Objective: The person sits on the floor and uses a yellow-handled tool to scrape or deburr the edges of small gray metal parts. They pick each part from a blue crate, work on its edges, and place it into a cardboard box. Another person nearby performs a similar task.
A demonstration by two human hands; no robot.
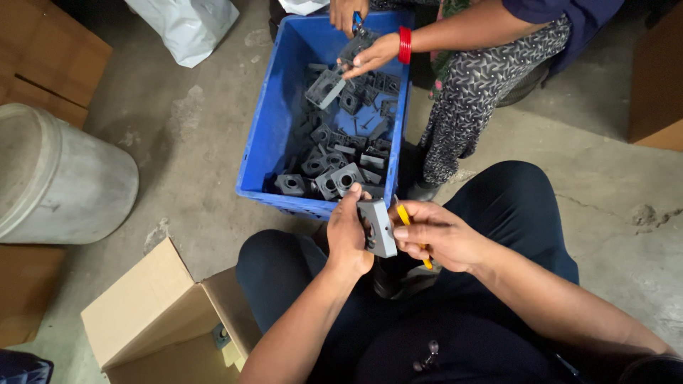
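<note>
My left hand (pixel 348 235) grips a grey square plastic part (pixel 378 227) just in front of the blue crate (pixel 274 128). My right hand (pixel 440 233) touches the same part from the right and holds a small yellow-handled tool (pixel 404 215) whose tip reaches the part. The crate holds several similar grey parts (pixel 341 153). Across the crate, another person's hands (pixel 370 55) hold a grey part and a blue-handled tool above the far end.
A white plastic bucket (pixel 57 178) lies on its side at the left. An open cardboard box (pixel 160 313) sits at the lower left by my knee. A white bag (pixel 188 25) lies at the top. More cardboard stands at the top left and right edges. The floor is rough concrete.
</note>
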